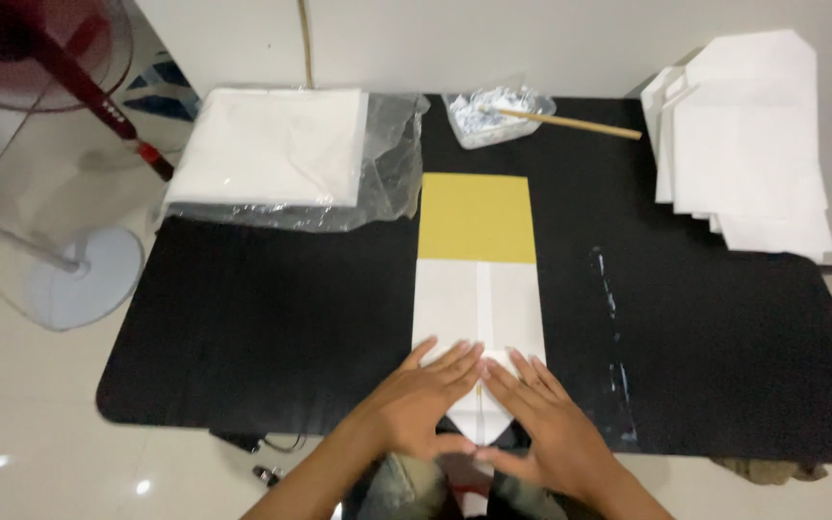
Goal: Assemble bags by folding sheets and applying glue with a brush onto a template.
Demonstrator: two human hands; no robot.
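A long folded white paper piece (479,303) lies lengthwise down the middle of the black table (243,318), partly over a yellow board (475,217) at its far end. My left hand (426,400) and my right hand (546,419) lie flat side by side on the paper's near end, fingers spread and pressing down. The near end of the paper narrows to a point between my wrists. Neither hand grips anything.
A stack of white sheets in clear plastic wrap (276,149) sits at the back left. A clear tub of glue with a wooden stick (498,114) stands at the back centre. Finished white paper bags (748,149) are piled at the back right. A standing fan (60,87) is left of the table.
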